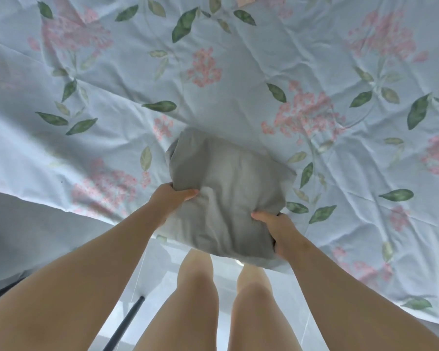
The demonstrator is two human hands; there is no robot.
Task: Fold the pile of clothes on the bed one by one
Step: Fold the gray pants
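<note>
Holding a grey folded garment [226, 188] between both hands, over the near edge of the floral sheet [238, 92], with the near corner overhanging that edge above the knees. Hard to say whether resting on the sheet or raised just off it.

Pinched on its left side by the left hand [171, 198]: thumb [191, 192] lying on top of the cloth and pointing inward, other fingers tucked beneath. Gripped at the near right corner by the right hand [279, 231]: thumb [260, 216] pressed onto the top face, other fingers curled round the edge and under. Bunched into soft creases between the two thumbs.

No view of the underside, so no telling how far the hidden fingers reach. No telling what kind of garment either (only a smooth rounded bundle, with a fold along its far left). Cut off at the top edge, a scrap of peach cloth [245, 0], too little of it to name. Blurred at lower left, a dark slanting rod [127, 323] over a pale floor [224, 279].

Stretched forward and converging on the bundle: left forearm [99, 262] from lower left, right forearm [340, 287] from lower right, both bare. Wrists fairly straight, back of the right hand turned toward the camera, left hand seen from the thumb side. Between the arms, bare legs [198, 300], just beside the sheet's edge.
</note>
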